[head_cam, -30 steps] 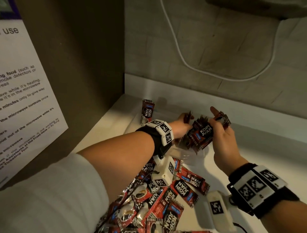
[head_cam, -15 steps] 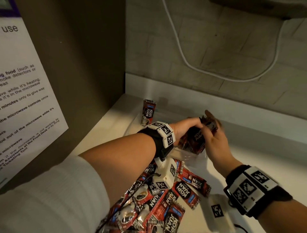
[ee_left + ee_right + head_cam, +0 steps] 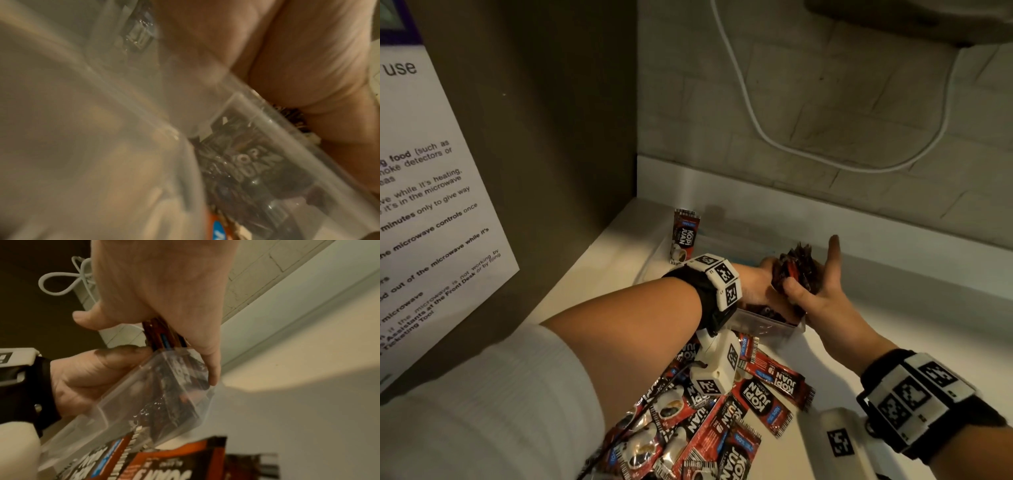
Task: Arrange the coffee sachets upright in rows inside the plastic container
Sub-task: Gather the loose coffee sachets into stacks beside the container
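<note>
A clear plastic container (image 3: 796, 328) sits on the white counter (image 3: 893, 329). At its near right end a bundle of red and black coffee sachets (image 3: 798, 265) stands upright, squeezed between both hands. My left hand (image 3: 761, 280) grips the bundle from the left, its thumb against the sachets in the right wrist view. From the right my right hand (image 3: 816, 286) holds it, thumb curled over the front and index finger straight up. One sachet (image 3: 686, 236) stands alone at the far left. Through the container wall (image 3: 144, 402) the bundle's lower part (image 3: 180, 374) shows.
A loose pile of sachets (image 3: 726, 414) lies on the counter in front of the container, under my left forearm. A dark side panel with a paper notice (image 3: 431, 212) stands at the left. A white cable (image 3: 756, 130) hangs on the tiled back wall.
The sachets were fanned out between my hands above the container. They are now pressed into a tight bundle and stand lower, at the container's right end. My head has come slightly closer.
</note>
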The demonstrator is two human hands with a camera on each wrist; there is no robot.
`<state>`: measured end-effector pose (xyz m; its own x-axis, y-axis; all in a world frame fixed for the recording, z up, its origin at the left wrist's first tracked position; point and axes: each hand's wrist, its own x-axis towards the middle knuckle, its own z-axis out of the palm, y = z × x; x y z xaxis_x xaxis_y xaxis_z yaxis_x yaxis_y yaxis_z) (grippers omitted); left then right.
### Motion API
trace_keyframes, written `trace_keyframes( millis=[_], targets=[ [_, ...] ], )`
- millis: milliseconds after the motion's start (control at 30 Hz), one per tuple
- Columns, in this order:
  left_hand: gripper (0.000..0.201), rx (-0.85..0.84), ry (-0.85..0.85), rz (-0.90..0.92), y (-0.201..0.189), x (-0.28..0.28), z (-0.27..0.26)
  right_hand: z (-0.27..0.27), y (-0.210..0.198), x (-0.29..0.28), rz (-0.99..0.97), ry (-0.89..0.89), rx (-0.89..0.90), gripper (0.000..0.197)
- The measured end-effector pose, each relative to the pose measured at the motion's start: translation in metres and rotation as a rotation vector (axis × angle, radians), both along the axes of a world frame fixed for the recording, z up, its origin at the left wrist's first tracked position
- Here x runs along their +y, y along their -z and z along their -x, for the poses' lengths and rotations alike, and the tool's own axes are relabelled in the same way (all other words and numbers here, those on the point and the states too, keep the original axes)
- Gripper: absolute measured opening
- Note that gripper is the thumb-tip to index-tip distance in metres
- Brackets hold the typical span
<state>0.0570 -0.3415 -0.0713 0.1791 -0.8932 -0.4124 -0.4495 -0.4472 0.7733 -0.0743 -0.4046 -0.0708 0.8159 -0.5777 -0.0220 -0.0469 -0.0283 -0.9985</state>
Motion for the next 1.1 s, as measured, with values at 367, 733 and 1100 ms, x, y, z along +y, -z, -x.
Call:
trace_keyframes(
  millis=[367, 733, 1100],
  targets=[
    [0.121, -0.094, 0.009, -0.099, -0.021, 0.013, 0.010, 0.006, 0.005, -0.010, 0.019, -0.139, 0.191, 0.124],
    [0.078, 0.168, 0.005, -0.019, -0.037, 0.027, 0.008, 0.010, -0.009, -0.008, 0.000, -0.061, 0.155, 0.135],
    [0.067, 0.142, -0.091, -0.031, -0.039, 0.030, 0.013, -0.010, -0.029, -0.013, -0.014, 0.166, 0.194, 0.035]
  ],
)
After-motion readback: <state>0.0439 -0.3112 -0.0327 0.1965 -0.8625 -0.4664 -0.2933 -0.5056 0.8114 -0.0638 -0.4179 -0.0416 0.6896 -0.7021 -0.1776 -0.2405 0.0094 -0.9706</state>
